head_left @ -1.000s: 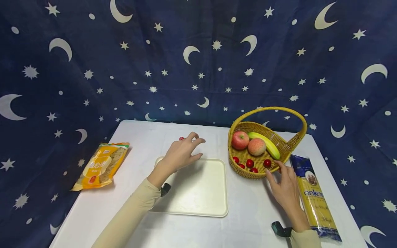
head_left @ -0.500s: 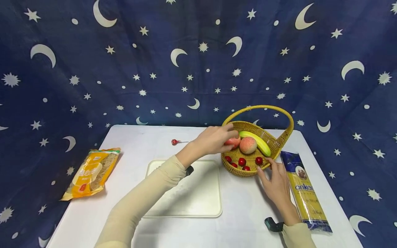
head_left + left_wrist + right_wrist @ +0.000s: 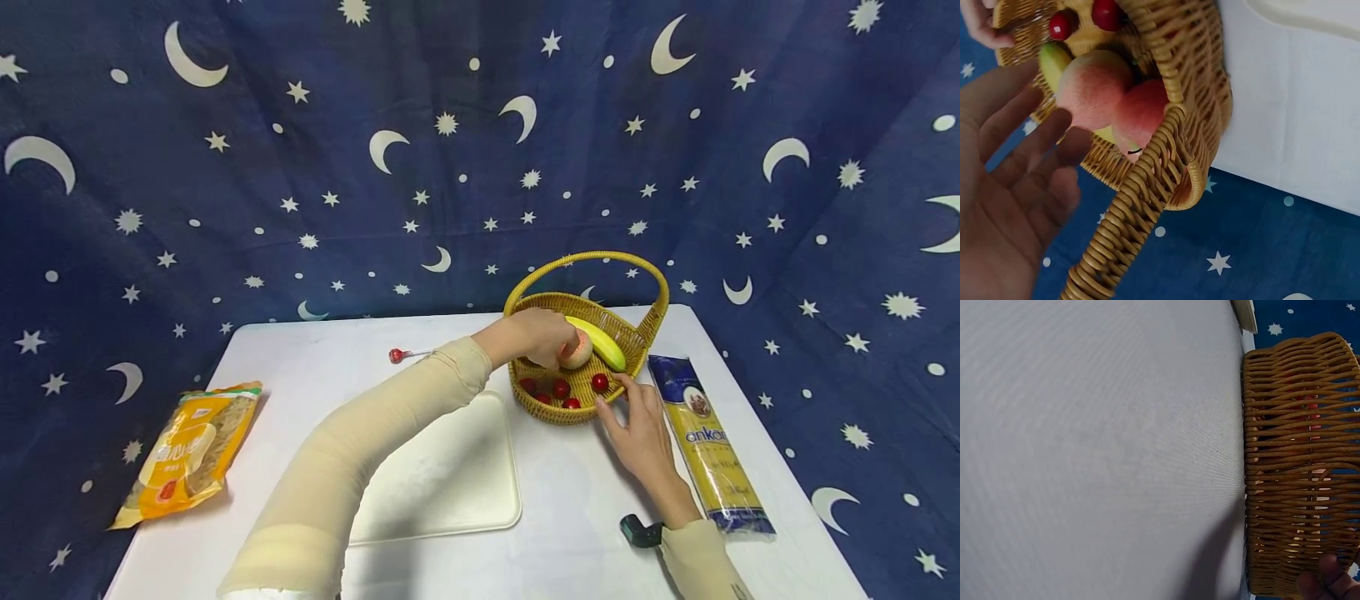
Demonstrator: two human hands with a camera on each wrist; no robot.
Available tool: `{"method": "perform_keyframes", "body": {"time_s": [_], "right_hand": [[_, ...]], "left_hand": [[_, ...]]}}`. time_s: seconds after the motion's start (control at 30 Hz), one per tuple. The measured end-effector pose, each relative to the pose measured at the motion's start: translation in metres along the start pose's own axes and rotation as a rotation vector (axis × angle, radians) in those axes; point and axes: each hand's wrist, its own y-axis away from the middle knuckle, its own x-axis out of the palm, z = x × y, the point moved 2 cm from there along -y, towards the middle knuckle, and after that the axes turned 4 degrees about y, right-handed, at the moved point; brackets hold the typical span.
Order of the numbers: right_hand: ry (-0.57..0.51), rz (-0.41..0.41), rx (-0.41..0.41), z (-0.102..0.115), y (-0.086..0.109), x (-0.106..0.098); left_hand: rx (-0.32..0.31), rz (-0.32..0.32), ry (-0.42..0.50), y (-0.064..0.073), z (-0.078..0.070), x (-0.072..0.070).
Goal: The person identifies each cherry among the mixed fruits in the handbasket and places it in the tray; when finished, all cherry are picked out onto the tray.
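A wicker basket (image 3: 542,410) with a tall arched handle holds a peach (image 3: 576,351), a banana (image 3: 600,341), an apple (image 3: 1142,112) and several red cherries (image 3: 561,388). My left hand (image 3: 542,335) reaches over the basket's left side and hides the apple in the head view. In the left wrist view, its fingers are loosely bent, fingertips right at the peach's edge, nothing gripped. My right hand (image 3: 642,433) pinches the basket's front right rim between thumb and fingers. The right wrist view shows its fingertips low against the woven wall (image 3: 1304,456).
A cream tray (image 3: 438,487) lies under the left forearm. Behind it is a red lollipop (image 3: 396,356). An orange food bag (image 3: 187,450) lies at the table's left edge. A blue and yellow ankara packet (image 3: 708,450) lies right of the basket.
My left hand has moved right from above the tray into the basket, over the apple and beside the peach, uncovering the lollipop. The right hand stays at the rim. The head view has shifted.
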Motion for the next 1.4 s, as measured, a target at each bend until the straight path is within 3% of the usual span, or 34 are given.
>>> {"method": "perform_keyframes", "body": {"time_s": [0.27,0.47,0.8,1.07,1.2,1.4], "right_hand": [[-0.034,0.023,-0.004,0.007,-0.002,0.006],[-0.031,0.036,-0.002,0.01,-0.002,0.009],[-0.021,0.033,-0.006,0.01,-0.004,0.007],[-0.03,0.032,0.008,0.004,-0.003,0.005],[-0.02,0.032,0.014,0.0,-0.001,0.004],[-0.025,0.034,0.034,-0.006,0.001,0.001]], "left_hand": [[-0.095,0.361,0.019,-0.007,0.009,0.005],[-0.135,0.507,-0.05,-0.008,0.007,0.011],[-0.158,0.529,-0.119,-0.021,0.003,0.018],[-0.199,0.585,-0.184,-0.027,-0.007,0.027],[-0.181,0.597,-0.205,-0.031,-0.011,0.031],[-0.159,0.54,-0.186,-0.035,-0.011,0.025]]}}
